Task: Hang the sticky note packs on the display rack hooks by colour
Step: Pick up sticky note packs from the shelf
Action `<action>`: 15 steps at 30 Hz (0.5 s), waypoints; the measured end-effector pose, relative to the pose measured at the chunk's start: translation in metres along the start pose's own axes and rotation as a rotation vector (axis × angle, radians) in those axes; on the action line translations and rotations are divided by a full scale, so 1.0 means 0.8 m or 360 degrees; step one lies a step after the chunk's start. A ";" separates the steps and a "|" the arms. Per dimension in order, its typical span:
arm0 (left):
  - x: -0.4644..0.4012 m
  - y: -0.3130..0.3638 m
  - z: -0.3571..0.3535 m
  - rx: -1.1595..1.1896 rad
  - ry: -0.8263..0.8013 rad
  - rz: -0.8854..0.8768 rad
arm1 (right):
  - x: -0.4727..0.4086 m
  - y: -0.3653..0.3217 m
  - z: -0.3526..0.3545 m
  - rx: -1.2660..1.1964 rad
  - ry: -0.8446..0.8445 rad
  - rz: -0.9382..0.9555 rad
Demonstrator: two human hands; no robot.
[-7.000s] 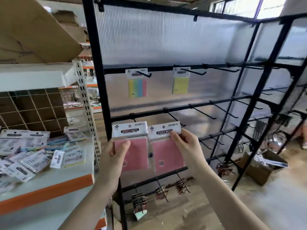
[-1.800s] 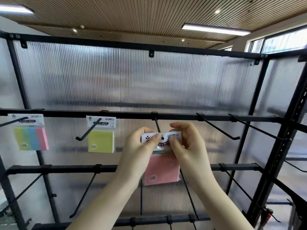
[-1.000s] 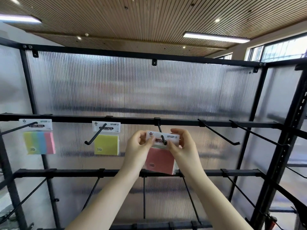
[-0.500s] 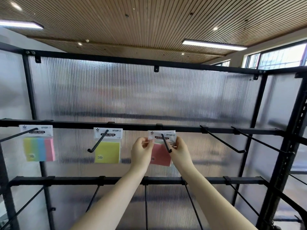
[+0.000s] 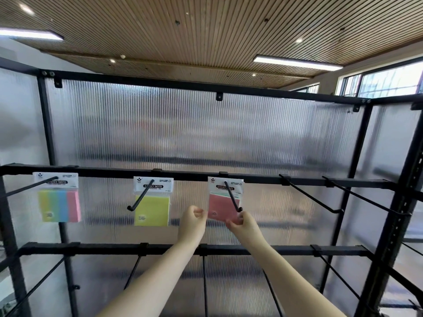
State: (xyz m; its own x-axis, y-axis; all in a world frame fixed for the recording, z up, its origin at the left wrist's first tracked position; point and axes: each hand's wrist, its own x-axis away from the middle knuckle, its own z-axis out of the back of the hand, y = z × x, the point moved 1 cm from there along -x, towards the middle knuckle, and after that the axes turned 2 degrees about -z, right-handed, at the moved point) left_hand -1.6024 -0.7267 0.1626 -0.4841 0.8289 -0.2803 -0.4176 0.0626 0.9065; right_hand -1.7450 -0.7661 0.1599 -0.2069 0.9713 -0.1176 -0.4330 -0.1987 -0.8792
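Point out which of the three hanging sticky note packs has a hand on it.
The pink pack, rightmost of the three on the top rail. The right hand pinches its lower corner; the yellow pack and the multicolour pack hang untouched.

Bright daylight from the windows [image 5: 389, 82] and ceiling lights [image 5: 295, 62]; edges bow, hands slightly blurred.
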 end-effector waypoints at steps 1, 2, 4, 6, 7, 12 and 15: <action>0.005 -0.009 0.000 -0.0049 -0.0022 0.0048 | 0.003 0.011 -0.003 0.0060 -0.0046 -0.0049; 0.010 -0.018 0.001 -0.0087 -0.0048 0.0093 | 0.005 0.021 -0.006 0.0111 -0.0086 -0.0091; 0.023 -0.031 0.003 -0.0155 -0.0132 0.0166 | 0.012 0.040 -0.013 0.0166 -0.0146 -0.0165; 0.037 -0.042 0.005 -0.0242 -0.0231 0.0190 | 0.019 0.053 -0.020 0.0193 -0.0168 -0.0190; 0.043 -0.046 0.007 -0.0275 -0.0265 0.0194 | 0.024 0.057 -0.023 0.0213 -0.0162 -0.0171; 0.082 -0.058 0.030 -0.0429 -0.0368 0.0150 | 0.053 0.052 -0.044 0.0267 -0.0123 0.0024; 0.107 -0.056 0.050 -0.0541 -0.0372 0.0104 | 0.075 0.038 -0.058 0.0268 -0.0190 0.0200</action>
State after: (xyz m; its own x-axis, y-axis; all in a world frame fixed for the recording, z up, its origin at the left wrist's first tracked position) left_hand -1.5942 -0.6360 0.1105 -0.3466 0.9314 -0.1110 -0.6408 -0.1487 0.7532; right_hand -1.7297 -0.7078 0.1048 -0.3662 0.9171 -0.1573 -0.5353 -0.3459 -0.7706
